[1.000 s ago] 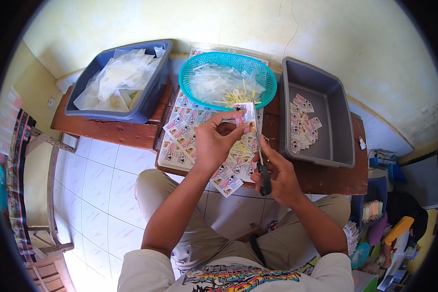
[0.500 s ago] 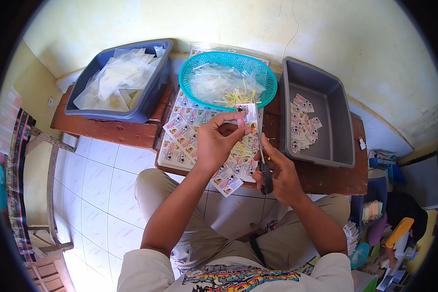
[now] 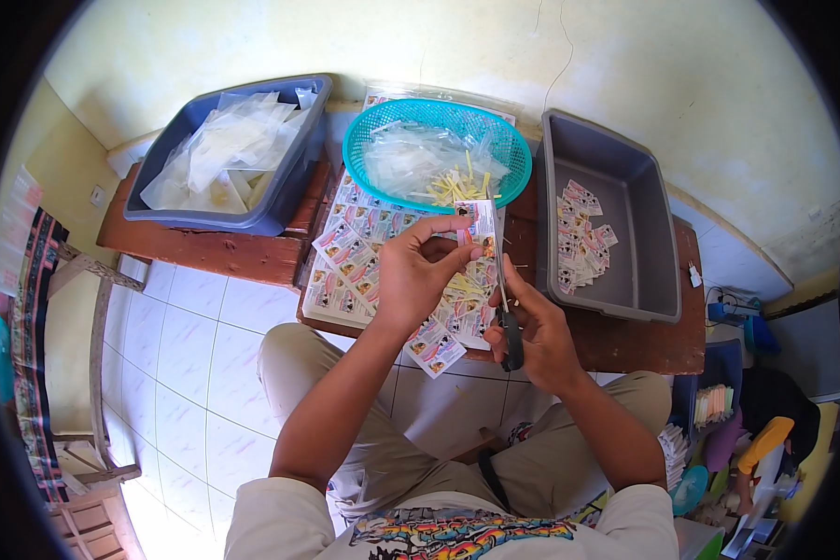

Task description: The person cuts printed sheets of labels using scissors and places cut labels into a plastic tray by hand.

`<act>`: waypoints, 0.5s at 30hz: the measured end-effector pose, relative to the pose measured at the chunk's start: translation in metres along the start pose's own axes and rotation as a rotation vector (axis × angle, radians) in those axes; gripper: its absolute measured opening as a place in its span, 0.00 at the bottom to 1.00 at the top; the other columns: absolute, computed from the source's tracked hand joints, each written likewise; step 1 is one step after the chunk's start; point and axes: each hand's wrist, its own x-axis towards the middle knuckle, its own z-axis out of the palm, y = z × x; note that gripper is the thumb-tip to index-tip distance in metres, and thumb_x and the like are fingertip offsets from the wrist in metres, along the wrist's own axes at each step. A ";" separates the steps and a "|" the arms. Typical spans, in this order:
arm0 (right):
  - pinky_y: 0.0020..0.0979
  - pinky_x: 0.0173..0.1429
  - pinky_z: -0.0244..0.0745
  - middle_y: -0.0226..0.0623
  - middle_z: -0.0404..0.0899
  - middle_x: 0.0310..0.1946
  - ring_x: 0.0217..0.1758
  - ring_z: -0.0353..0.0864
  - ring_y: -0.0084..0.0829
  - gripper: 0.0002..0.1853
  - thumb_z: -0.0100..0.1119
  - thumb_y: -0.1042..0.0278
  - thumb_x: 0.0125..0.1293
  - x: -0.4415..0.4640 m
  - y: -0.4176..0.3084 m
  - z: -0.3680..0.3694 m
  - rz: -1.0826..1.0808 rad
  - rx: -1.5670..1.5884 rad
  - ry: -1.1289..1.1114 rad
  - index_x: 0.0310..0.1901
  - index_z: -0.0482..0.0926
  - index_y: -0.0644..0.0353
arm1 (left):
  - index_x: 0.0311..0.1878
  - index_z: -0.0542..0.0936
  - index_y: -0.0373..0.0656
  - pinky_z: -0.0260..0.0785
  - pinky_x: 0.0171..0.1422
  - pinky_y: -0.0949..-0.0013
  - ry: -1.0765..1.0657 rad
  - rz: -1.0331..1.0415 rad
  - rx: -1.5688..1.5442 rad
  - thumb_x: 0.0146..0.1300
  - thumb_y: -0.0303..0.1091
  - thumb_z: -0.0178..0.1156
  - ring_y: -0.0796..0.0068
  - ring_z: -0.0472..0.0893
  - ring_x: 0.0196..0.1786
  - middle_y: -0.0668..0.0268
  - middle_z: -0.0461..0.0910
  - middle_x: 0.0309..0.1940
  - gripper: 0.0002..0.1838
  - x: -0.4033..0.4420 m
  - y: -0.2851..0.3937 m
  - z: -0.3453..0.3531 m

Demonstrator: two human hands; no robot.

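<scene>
Label point(image 3: 479, 222), long axis running roughly twelve to six, lies at two o'clock from the left hand point(image 3: 414, 273), the nearer one, whose fingers pinch its left side. Scissors point(image 3: 511, 340) along its three-o'clock edge point toward twelve, the right hand's point(image 3: 545, 343) fingers clamped around their handles.

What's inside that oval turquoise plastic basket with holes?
The turquoise basket holds a heap of clear plastic pieces, with thin yellow strips towards its near right side. The heap covers most of the bottom, so whatever lies underneath can't be seen.
</scene>
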 end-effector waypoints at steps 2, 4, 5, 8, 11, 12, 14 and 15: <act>0.21 0.40 0.79 0.31 0.72 0.56 0.38 0.79 0.16 0.52 0.77 0.73 0.67 0.000 0.000 0.000 -0.004 -0.008 -0.001 0.87 0.54 0.56 | 0.58 0.87 0.36 0.81 0.42 0.74 0.003 0.010 -0.002 0.65 0.24 0.77 0.80 0.88 0.37 0.59 0.92 0.38 0.19 0.000 -0.001 0.000; 0.21 0.39 0.79 0.31 0.72 0.56 0.38 0.79 0.17 0.52 0.77 0.75 0.67 0.000 0.001 0.001 -0.014 -0.005 0.002 0.87 0.54 0.56 | 0.58 0.86 0.36 0.81 0.42 0.74 0.004 0.009 -0.001 0.65 0.24 0.77 0.80 0.88 0.38 0.59 0.92 0.38 0.19 0.000 0.000 0.000; 0.21 0.39 0.79 0.31 0.72 0.56 0.38 0.79 0.17 0.52 0.77 0.75 0.67 0.000 0.000 0.001 -0.014 -0.005 0.002 0.87 0.54 0.56 | 0.58 0.86 0.36 0.81 0.42 0.74 0.004 0.008 -0.001 0.65 0.24 0.77 0.80 0.88 0.38 0.59 0.92 0.38 0.19 0.000 0.000 0.000; 0.23 0.45 0.90 0.32 0.70 0.54 0.43 0.81 0.18 0.50 0.74 0.79 0.68 0.000 -0.001 0.000 -0.019 0.006 -0.029 0.86 0.55 0.54 | 0.58 0.87 0.36 0.81 0.42 0.74 0.005 0.026 -0.018 0.65 0.24 0.77 0.80 0.88 0.38 0.59 0.92 0.38 0.19 0.000 -0.001 0.000; 0.23 0.44 0.89 0.32 0.70 0.54 0.42 0.80 0.18 0.50 0.74 0.80 0.68 0.001 0.002 -0.001 -0.029 -0.004 -0.033 0.86 0.55 0.54 | 0.58 0.87 0.36 0.81 0.43 0.74 0.006 0.034 -0.020 0.65 0.24 0.77 0.80 0.89 0.38 0.59 0.92 0.38 0.19 0.000 -0.001 0.000; 0.23 0.41 0.85 0.32 0.71 0.55 0.40 0.80 0.18 0.51 0.74 0.79 0.67 0.001 0.003 -0.001 -0.033 -0.026 -0.021 0.87 0.54 0.55 | 0.58 0.87 0.36 0.81 0.42 0.74 0.005 0.026 -0.013 0.65 0.24 0.77 0.80 0.89 0.38 0.58 0.92 0.38 0.19 0.000 -0.001 0.000; 0.22 0.37 0.80 0.32 0.72 0.56 0.38 0.80 0.18 0.52 0.75 0.78 0.67 0.001 0.003 0.000 -0.037 -0.048 -0.009 0.87 0.53 0.56 | 0.58 0.87 0.36 0.81 0.42 0.74 0.005 0.018 -0.007 0.65 0.24 0.77 0.79 0.89 0.38 0.58 0.92 0.38 0.19 0.000 0.000 0.000; 0.22 0.37 0.80 0.32 0.72 0.56 0.38 0.80 0.18 0.52 0.74 0.79 0.67 0.000 0.002 0.001 -0.026 -0.038 -0.009 0.87 0.53 0.55 | 0.58 0.87 0.36 0.81 0.42 0.74 0.006 0.012 -0.011 0.65 0.24 0.77 0.79 0.89 0.38 0.58 0.92 0.38 0.19 0.000 0.001 0.000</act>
